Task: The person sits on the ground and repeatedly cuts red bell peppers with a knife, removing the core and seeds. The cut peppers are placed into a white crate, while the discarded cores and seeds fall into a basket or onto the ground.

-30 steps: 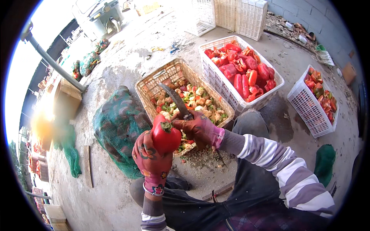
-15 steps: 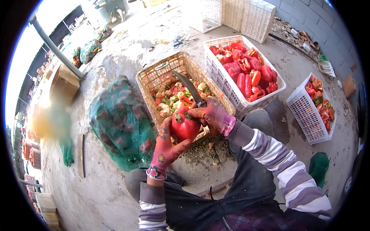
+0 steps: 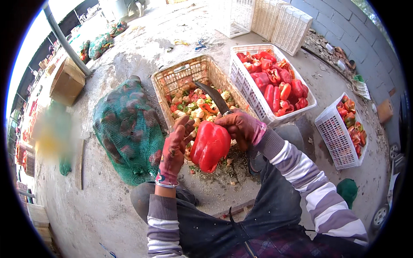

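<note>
A whole red bell pepper (image 3: 211, 146) is at the middle, above the near end of a brown basket. My right hand (image 3: 244, 129), in a stained pink glove, is closed round the handle of a curved knife (image 3: 214, 95). The dark blade points up and left over the basket, while the thumb side of this hand touches the pepper's upper right. Just left of the pepper is my left hand (image 3: 173, 148), in a flowered pink glove, its fingers raised and apart. Whether it touches the pepper's far side is hidden.
The brown basket (image 3: 160, 81) contains pepper cores and scraps. Right of it stands a white crate (image 3: 274, 119) of red pepper pieces, with a smaller white crate (image 3: 340, 146) of peppers farther right. A full green net sack (image 3: 129, 133) lies left. Scraps litter the floor.
The pepper has turned, its stem end no longer facing me, and sits slightly lower. My left hand has loosened from round it to its left side. The knife stays in my right hand.
</note>
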The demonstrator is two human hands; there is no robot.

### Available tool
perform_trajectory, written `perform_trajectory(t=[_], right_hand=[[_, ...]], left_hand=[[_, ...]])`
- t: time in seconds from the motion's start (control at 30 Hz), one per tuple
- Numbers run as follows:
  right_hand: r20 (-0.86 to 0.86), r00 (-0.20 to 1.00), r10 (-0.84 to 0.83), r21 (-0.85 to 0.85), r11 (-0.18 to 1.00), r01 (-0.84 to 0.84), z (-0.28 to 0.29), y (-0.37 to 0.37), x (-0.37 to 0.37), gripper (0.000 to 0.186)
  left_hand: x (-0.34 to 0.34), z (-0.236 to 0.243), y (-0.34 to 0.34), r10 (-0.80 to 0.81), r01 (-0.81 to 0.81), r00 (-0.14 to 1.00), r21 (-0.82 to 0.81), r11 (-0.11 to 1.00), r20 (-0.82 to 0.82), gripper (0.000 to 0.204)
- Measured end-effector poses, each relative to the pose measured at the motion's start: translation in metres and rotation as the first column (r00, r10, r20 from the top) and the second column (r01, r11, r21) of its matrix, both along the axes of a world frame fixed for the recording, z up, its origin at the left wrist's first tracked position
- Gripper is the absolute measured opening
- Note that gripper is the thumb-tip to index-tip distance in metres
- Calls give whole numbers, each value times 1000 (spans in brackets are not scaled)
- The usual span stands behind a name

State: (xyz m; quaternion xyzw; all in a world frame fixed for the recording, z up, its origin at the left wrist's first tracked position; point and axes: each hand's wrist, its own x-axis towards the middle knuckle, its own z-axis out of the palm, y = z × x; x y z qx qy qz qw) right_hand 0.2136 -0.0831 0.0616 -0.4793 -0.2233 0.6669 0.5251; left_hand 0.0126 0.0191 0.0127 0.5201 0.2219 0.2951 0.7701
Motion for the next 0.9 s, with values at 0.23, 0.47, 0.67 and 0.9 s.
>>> perform_trajectory(t=[0.23, 0.47, 0.67, 0.9], right_hand=[[226, 970, 86, -16, 996, -85, -8, 6, 2, 17], [286, 956, -58, 2, 998, 60, -13, 13, -4, 15], [393, 893, -219, 187, 970, 155, -7, 7, -11, 20], [706, 701, 98, 52, 981, -189, 13, -30, -29, 26]], left_hand=[[5, 9, -24, -214, 230, 965, 103, 968, -151, 99], [15, 11, -40, 94, 49, 951, 443, 895, -294, 79], [5, 18, -31, 178, -145, 972, 207, 968, -154, 63], [-20, 5, -3, 264, -204, 944, -276, 939, 200, 64]])
